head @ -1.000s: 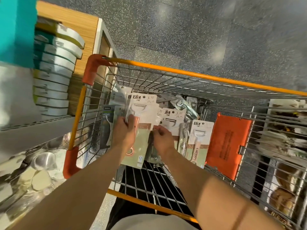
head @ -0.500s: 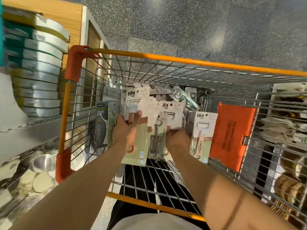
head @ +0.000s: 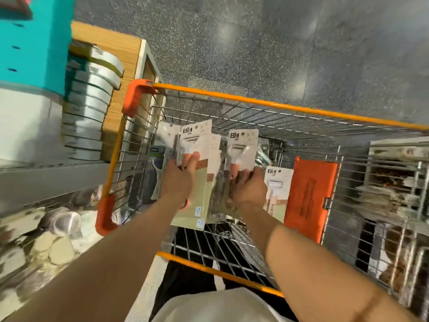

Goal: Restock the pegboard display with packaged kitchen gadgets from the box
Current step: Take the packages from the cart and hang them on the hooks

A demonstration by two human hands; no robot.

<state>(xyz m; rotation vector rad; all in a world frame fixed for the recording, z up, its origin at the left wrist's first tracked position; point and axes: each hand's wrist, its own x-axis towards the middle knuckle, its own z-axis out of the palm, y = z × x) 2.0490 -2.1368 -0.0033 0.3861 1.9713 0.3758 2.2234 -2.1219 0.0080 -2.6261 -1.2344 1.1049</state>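
Observation:
Both my hands reach into an orange-rimmed wire shopping cart (head: pixel 274 105) that holds several carded kitchen gadgets. My left hand (head: pixel 178 180) grips a small stack of white-and-green peeler packs (head: pixel 197 182), thumb across the front. My right hand (head: pixel 249 188) holds another peeler pack (head: pixel 242 147) upright by its lower half. One more peeler pack (head: pixel 278 184) leans against the cart's right side. A dark-carded gadget (head: pixel 155 168) stands at the cart's left wall. More packages lie behind, partly hidden.
An orange child-seat flap (head: pixel 308 201) hangs on the cart's right. Left of the cart a shelf carries stacked round tins (head: pixel 92 108), with metal bowls (head: pixel 66 223) on the level below. A teal panel (head: pixel 37 43) is at top left. Wire racks (head: pixel 394 182) stand at right.
My right hand has picked up a peeler pack and raised it upright. My left hand keeps its stack and has lifted slightly. The view tilted down and right.

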